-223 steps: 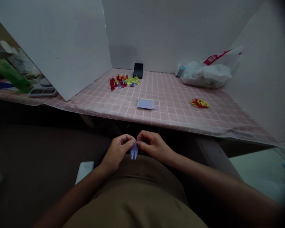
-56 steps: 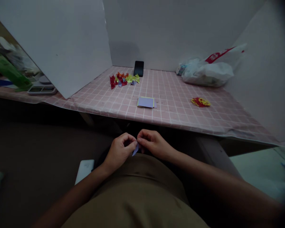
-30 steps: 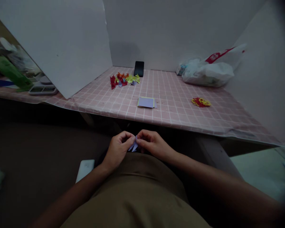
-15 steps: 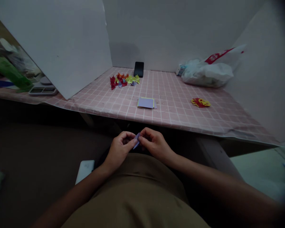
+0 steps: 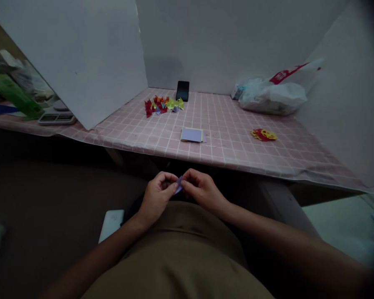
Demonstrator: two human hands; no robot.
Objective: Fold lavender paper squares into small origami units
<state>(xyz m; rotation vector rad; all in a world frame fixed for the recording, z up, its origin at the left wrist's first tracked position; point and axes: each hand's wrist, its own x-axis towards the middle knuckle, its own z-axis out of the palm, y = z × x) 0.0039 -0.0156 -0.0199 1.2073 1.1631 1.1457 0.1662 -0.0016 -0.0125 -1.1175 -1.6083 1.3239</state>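
A small folded piece of purple origami paper (image 5: 178, 187) is held between my two hands, just below the table's front edge and above my lap. My left hand (image 5: 158, 193) pinches its left side between thumb and fingers. From the other side, my right hand (image 5: 204, 191) grips it by thumb and fingertips, which hide part of the folds. On the table ahead lies a stack of square paper sheets (image 5: 192, 135), purple on top with a yellow edge showing. Several folded paper figures (image 5: 162, 105) in red, orange, yellow and purple sit farther back.
A dark phone (image 5: 183, 91) leans against the back wall. A white plastic bag (image 5: 272, 97) rests at the back right, with red and yellow cut-outs (image 5: 263, 134) nearer. A white panel (image 5: 77, 54) separates off a scale (image 5: 56, 118) at left. A white power bank (image 5: 112, 224) lies beside me.
The purple paper has turned slightly between my fingertips and less of it shows. My right hand has shifted a little to the left. The things on the table stay put.
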